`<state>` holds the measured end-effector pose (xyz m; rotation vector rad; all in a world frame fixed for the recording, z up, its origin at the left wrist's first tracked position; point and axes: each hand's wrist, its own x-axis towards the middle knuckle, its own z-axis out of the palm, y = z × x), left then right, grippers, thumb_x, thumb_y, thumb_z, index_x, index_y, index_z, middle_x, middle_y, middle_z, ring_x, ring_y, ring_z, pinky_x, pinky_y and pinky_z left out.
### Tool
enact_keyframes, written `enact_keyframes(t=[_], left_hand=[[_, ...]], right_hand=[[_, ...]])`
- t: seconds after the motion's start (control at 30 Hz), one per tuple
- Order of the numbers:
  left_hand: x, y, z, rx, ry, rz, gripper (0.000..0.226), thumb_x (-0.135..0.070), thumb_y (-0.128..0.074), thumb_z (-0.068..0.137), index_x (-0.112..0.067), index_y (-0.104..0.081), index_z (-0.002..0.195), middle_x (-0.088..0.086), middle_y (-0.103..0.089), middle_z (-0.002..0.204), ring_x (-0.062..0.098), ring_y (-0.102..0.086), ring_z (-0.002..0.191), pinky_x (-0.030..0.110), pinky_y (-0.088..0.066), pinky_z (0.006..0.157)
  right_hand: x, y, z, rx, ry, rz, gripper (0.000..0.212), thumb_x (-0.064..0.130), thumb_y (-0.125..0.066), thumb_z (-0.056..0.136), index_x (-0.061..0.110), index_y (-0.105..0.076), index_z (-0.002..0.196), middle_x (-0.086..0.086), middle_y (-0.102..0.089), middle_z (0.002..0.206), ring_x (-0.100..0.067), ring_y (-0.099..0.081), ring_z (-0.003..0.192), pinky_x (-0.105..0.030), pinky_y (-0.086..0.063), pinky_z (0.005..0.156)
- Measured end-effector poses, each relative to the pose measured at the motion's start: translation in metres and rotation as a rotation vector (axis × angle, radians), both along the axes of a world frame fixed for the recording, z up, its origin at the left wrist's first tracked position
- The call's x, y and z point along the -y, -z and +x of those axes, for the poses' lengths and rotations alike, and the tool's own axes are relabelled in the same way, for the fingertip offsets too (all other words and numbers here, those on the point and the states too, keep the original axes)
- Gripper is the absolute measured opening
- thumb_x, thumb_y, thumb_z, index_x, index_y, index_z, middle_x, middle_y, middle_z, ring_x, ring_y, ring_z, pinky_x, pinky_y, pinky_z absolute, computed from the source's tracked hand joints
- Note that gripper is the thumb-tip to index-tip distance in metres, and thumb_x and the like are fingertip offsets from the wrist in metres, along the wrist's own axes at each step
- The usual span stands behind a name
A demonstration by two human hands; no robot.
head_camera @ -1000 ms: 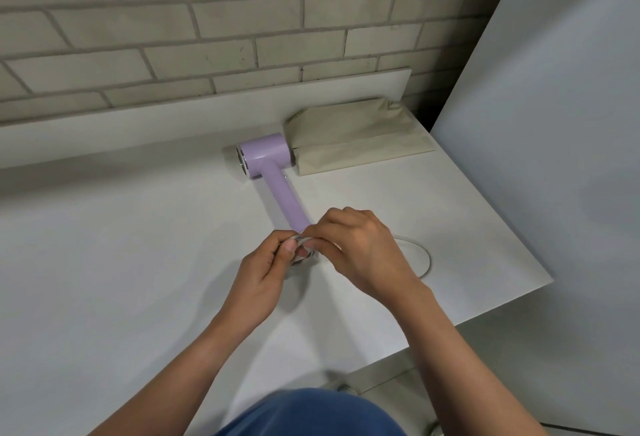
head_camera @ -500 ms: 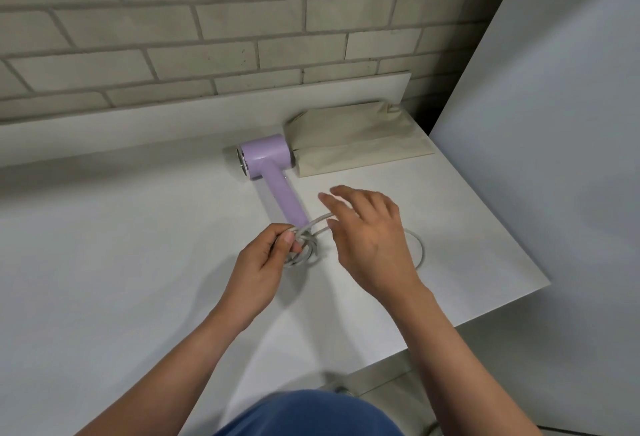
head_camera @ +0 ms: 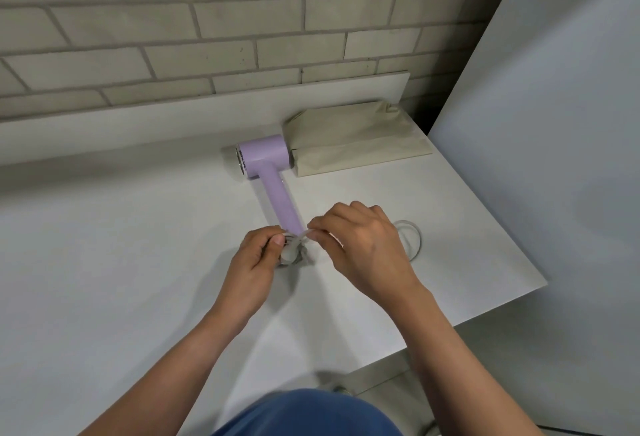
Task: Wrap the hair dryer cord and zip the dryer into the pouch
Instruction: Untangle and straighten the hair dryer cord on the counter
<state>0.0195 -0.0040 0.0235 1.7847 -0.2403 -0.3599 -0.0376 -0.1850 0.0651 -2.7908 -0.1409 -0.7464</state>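
The left hand (head_camera: 258, 262) curls its fingers round a small coil of pale cord (head_camera: 292, 254) at the foot of the lilac hair dryer (head_camera: 277, 193); the right hand (head_camera: 367, 245) pinches a strand just above it. The dryer lies flat on the white bench (head_camera: 104, 245), head against the beige pouch (head_camera: 356, 138).

Soft, even light fell from overhead, moderately bright, and the white table (head_camera: 104, 262) looked matt and faintly grey-blue. Shadows were pale with blurred edges. One lay just left of the hair dryer (head_camera: 266, 158), a dim band ran along the table below the back ledge (head_camera: 138, 124), and a grey patch spread beneath the left hand (head_camera: 254, 262) and right hand (head_camera: 367, 245). The cord (head_camera: 291, 255) between them was smeared by motion. The lines of the brick wall (head_camera: 207, 20) bowed and tilted toward the picture's edges.
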Motion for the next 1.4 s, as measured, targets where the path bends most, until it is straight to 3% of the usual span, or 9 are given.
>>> enact_keyframes(t=[0.1,0.17,0.4,0.53,0.7,1.0,1.1,1.23,1.4], left_hand=[[0.002,-0.003,0.000,-0.149,0.016,-0.086,0.026,-0.026,-0.045,0.109,-0.023,-0.070,0.103,0.000,-0.073,0.107,0.019,-0.071,0.102,0.041,-0.061,0.089],[0.004,-0.007,0.001,-0.170,0.001,-0.118,0.027,-0.025,-0.045,0.109,-0.021,-0.070,0.102,0.002,-0.074,0.104,0.021,-0.072,0.097,0.044,-0.063,0.083],[0.002,-0.006,0.002,-0.139,-0.018,-0.103,0.026,-0.022,-0.048,0.108,-0.017,-0.071,0.097,0.002,-0.071,0.086,0.019,-0.068,0.083,0.037,-0.062,0.073],[0.001,-0.005,-0.001,-0.078,0.010,-0.023,0.024,-0.024,-0.051,0.106,-0.025,-0.071,0.093,-0.013,-0.062,0.069,0.010,-0.059,0.066,0.017,-0.048,0.061],[0.002,-0.010,-0.003,-0.044,-0.059,-0.021,0.022,-0.023,-0.054,0.104,-0.025,-0.071,0.091,-0.011,-0.056,0.059,0.013,-0.047,0.054,0.013,-0.038,0.052],[-0.001,-0.017,-0.006,-0.001,-0.084,-0.108,0.016,-0.023,-0.066,0.098,-0.015,-0.074,0.087,-0.014,-0.068,0.066,0.001,-0.056,0.060,0.011,-0.041,0.059],[0.000,-0.014,-0.008,0.031,-0.064,-0.067,0.015,-0.023,-0.071,0.095,-0.011,-0.073,0.085,-0.003,-0.076,0.080,0.009,-0.065,0.072,0.009,-0.044,0.064],[-0.001,-0.006,-0.010,0.081,-0.034,-0.040,0.013,-0.016,-0.075,0.091,-0.013,-0.070,0.079,-0.003,-0.072,0.077,0.009,-0.061,0.069,0.013,-0.043,0.065],[-0.004,-0.001,-0.011,0.338,0.102,0.009,0.014,-0.015,-0.075,0.084,-0.021,-0.068,0.074,-0.006,-0.061,0.079,0.012,-0.055,0.066,0.023,-0.042,0.060]], right_hand=[[0.000,-0.003,0.000,-0.038,0.013,0.159,0.010,0.030,-0.064,0.098,0.026,-0.073,0.100,0.009,-0.067,0.091,-0.019,-0.060,0.076,-0.039,-0.047,0.068],[0.002,0.000,-0.001,-0.062,0.021,0.260,0.010,0.031,-0.064,0.099,0.026,-0.073,0.102,0.011,-0.068,0.093,-0.015,-0.062,0.079,-0.042,-0.051,0.072],[0.014,-0.010,-0.008,-0.042,0.120,0.594,0.006,0.026,-0.063,0.103,0.022,-0.067,0.106,0.012,-0.073,0.093,-0.017,-0.068,0.083,-0.040,-0.053,0.074],[0.026,-0.012,-0.009,-0.081,0.292,0.798,0.009,0.035,-0.057,0.106,0.028,-0.061,0.111,0.013,-0.074,0.084,-0.010,-0.067,0.076,-0.035,-0.056,0.073],[0.046,0.001,-0.006,-0.100,0.461,1.198,0.008,0.028,-0.052,0.107,0.024,-0.059,0.106,0.000,-0.075,0.084,-0.012,-0.060,0.060,-0.032,-0.052,0.052],[0.081,0.062,-0.016,-0.116,0.706,1.767,0.013,0.015,-0.045,0.109,0.008,-0.049,0.119,-0.017,-0.065,0.081,-0.024,-0.054,0.053,-0.033,-0.048,0.052],[0.083,0.080,-0.024,-0.220,0.807,1.552,0.014,0.023,-0.041,0.110,0.012,-0.048,0.117,-0.014,-0.070,0.083,-0.028,-0.065,0.062,-0.041,-0.058,0.061],[0.083,0.092,-0.028,-0.468,0.861,0.899,0.023,0.038,-0.043,0.104,0.021,-0.056,0.113,-0.006,-0.072,0.097,-0.032,-0.068,0.088,-0.046,-0.057,0.080],[0.082,0.092,-0.025,-0.531,0.882,0.541,0.025,0.034,-0.054,0.102,0.018,-0.064,0.119,-0.006,-0.058,0.118,-0.033,-0.058,0.086,-0.039,-0.048,0.076]])
